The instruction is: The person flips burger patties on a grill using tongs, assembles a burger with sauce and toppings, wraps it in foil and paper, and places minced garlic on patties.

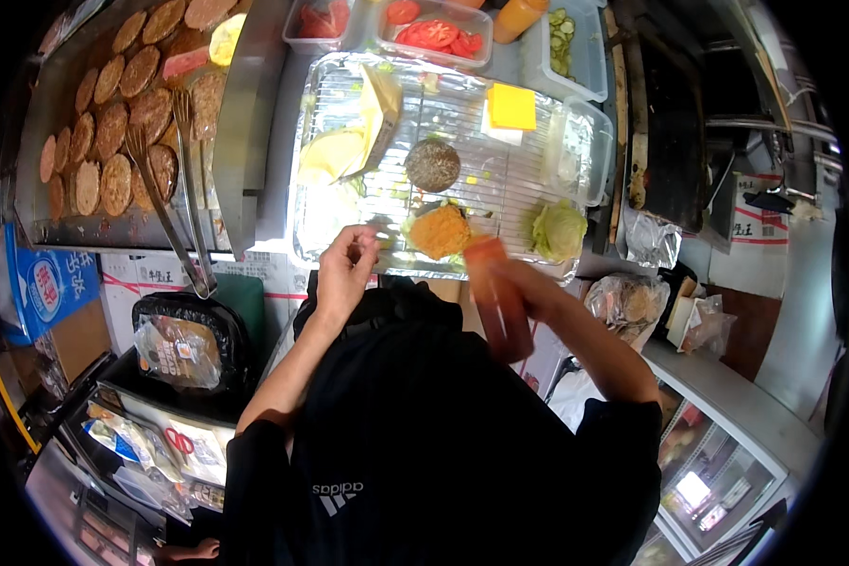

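Observation:
My right hand grips a red sauce squeeze bottle, its top beside a breaded patty with lettuce under it. My left hand is left of the patty at the tray's near edge, fingers curled; whether it holds something is unclear. A dark seeded bun top sits on the wire rack just beyond the patty. Paper wrappers lie to the left on the foil-lined tray. Orange cheese slices are at the upper right, a lettuce head at the lower right.
A griddle with several patties stands left, metal tongs across its edge. Tubs of sliced tomato and pickles, with an orange sauce bottle, line the far side. Another person's hand shows at bottom left.

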{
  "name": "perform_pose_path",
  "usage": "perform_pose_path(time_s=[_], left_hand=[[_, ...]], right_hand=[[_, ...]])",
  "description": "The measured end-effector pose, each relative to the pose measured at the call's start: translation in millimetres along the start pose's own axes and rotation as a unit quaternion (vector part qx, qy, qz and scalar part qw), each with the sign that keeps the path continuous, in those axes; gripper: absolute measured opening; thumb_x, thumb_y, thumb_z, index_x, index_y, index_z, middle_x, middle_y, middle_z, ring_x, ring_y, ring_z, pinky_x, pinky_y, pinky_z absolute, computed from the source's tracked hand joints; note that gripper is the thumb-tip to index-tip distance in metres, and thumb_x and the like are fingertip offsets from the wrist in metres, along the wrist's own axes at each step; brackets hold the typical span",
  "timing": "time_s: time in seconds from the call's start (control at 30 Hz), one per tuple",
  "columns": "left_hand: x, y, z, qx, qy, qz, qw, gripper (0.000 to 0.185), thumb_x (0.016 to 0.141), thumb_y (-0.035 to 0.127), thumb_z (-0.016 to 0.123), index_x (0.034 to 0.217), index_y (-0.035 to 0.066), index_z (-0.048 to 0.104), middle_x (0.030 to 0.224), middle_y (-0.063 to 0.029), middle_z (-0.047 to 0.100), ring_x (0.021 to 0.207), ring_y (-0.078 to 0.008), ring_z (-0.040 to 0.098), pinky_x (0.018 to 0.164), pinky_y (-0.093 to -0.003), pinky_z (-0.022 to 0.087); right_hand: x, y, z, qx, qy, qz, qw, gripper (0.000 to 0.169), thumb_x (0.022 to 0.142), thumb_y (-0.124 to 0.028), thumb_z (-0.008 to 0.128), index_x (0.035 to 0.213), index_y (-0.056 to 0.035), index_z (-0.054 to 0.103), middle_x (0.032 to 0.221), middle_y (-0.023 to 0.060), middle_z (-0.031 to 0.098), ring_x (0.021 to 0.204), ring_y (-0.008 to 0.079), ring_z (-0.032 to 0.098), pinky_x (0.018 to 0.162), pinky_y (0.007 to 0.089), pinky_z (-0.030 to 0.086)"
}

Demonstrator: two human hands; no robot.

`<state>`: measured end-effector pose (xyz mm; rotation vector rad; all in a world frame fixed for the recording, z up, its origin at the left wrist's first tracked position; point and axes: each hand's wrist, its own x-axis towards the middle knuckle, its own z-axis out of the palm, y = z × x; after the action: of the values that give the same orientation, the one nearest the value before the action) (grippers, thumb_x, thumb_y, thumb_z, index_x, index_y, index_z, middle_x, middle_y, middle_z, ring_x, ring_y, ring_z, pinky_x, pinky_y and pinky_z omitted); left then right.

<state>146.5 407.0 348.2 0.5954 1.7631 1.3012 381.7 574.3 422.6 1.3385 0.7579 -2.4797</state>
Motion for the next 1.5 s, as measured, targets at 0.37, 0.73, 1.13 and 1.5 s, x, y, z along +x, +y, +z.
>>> perform_pose_path(time_s=[0.37,0.73,1.13,1.5], left_hand=[[-14,-5,-18,0.030,0.015,-0.036,0.999,0.016,0.092,0.007,0.060,0.107,0.001,0.058,0.088,0.0008,0.057,0.067,-0.0054,0.055,0.060,-0.0200,0.043],[-20,-10,-15,0.026,0.027,-0.031,0.999,0.016,0.093,0.008,0.060,0.107,0.001,0.058,0.086,0.0005,0.058,0.069,-0.0061,0.057,0.062,-0.0205,0.045],[-20,-13,-8,0.035,0.028,-0.021,0.999,0.017,0.091,0.009,0.060,0.106,0.002,0.060,0.082,-0.0015,0.061,0.064,-0.0068,0.056,0.060,-0.0226,0.046],[-20,-13,-9,0.025,0.021,-0.027,0.999,0.015,0.092,0.007,0.059,0.106,0.001,0.059,0.083,-0.0002,0.059,0.068,-0.0057,0.056,0.061,-0.0211,0.046]], right_hand=[[10,0,31,-0.052,0.093,0.066,0.992,0.064,0.083,-0.059,0.062,0.112,-0.0017,0.056,0.088,0.0104,0.063,0.073,0.0182,0.063,0.065,0.0298,0.054],[-8,1,17,-0.079,0.136,0.058,0.986,0.058,0.083,-0.056,0.065,0.109,-0.0043,0.059,0.095,0.0059,0.064,0.085,0.0116,0.060,0.071,0.0237,0.049],[25,-1,2,-0.139,0.088,0.068,0.984,0.059,0.086,-0.055,0.060,0.107,0.0000,0.057,0.091,0.0069,0.062,0.076,0.0122,0.060,0.064,0.0266,0.050],[12,9,-25,-0.159,0.127,0.072,0.976,0.066,0.083,-0.057,0.064,0.113,0.0017,0.054,0.094,0.0090,0.062,0.078,0.0135,0.061,0.066,0.0276,0.051]])
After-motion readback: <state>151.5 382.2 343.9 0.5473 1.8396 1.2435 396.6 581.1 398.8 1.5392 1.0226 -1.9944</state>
